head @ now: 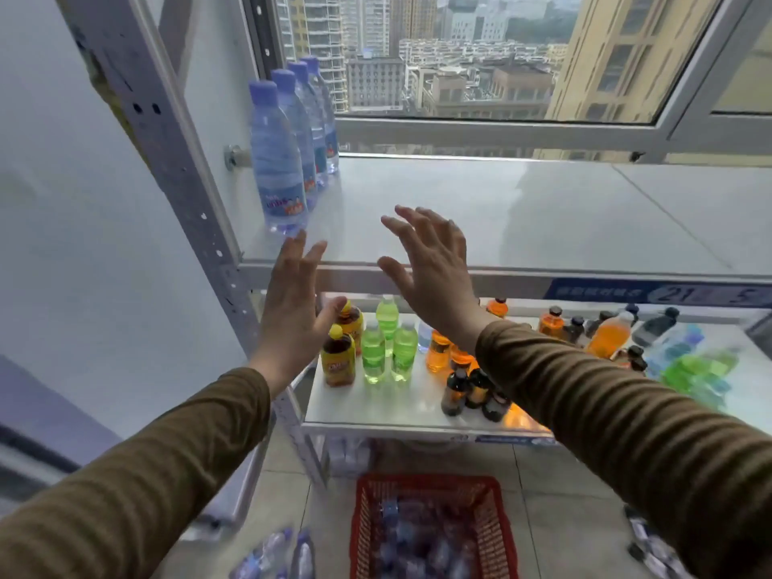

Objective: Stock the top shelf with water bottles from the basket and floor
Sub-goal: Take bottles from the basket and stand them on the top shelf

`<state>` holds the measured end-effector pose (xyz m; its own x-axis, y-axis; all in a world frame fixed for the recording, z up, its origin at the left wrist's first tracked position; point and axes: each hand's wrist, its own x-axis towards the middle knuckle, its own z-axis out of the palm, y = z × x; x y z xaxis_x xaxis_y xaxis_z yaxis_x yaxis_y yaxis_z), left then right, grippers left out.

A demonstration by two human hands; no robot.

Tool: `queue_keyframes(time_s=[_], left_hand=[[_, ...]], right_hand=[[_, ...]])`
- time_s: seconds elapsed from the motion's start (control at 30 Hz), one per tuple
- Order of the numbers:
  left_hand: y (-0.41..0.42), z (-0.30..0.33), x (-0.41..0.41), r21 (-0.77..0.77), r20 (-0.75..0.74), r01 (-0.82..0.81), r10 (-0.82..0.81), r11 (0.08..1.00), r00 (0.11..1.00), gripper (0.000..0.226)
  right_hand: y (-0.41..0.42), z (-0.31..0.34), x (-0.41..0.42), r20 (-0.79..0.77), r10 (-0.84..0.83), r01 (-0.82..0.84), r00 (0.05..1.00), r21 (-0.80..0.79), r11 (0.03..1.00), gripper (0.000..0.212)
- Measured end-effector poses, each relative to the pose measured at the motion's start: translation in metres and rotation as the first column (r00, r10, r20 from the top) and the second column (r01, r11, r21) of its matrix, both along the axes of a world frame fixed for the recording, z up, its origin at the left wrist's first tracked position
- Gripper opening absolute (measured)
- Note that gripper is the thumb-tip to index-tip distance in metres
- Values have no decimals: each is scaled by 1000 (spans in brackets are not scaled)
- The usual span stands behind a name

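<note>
Water bottles [278,160]: four stand upright in a single row along the far-left edge of the top shelf [522,219], long axes vertical, the row running from near to far toward the window [480,56].

I read my left hand [292,294] as the nearer one to that row; its fingertips sit just below and right of the nearest bottle's base, apart from it. Its fingers are spread and straight, holding nothing.

My right hand [430,265] hovers over the shelf's near edge, further right, also splayed wide and empty.

The stock still to be placed lies down and near: the red basket [363,516] on the floor holds blurred bottles lying on their sides, and loose bottles [288,553] lie on the floor tiles to its left. More lie at near right, too blurred to identify. From either hand the supply is straight below, so I judge the coming move a downward reach, with both hands about equally placed for the basket.

The shelf top is smooth, pale and glossy, bare to the right of the row.

The lower shelf [409,407] carries yellow-capped, green, orange and dark drink bottles. A metal upright [175,152] frames the left side; beyond the window, city buildings.
</note>
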<state>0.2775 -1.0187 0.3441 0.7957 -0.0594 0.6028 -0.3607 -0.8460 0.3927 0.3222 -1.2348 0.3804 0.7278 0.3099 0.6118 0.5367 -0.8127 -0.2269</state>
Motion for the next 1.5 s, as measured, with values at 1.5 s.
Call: queue_keyframes(time_s=[1.5], left_hand=[[-148, -654, -162, 203, -911, 106, 148, 973, 384, 65]], right_hand=[[-191, -727, -191, -997, -20, 331, 78, 7, 944, 44]])
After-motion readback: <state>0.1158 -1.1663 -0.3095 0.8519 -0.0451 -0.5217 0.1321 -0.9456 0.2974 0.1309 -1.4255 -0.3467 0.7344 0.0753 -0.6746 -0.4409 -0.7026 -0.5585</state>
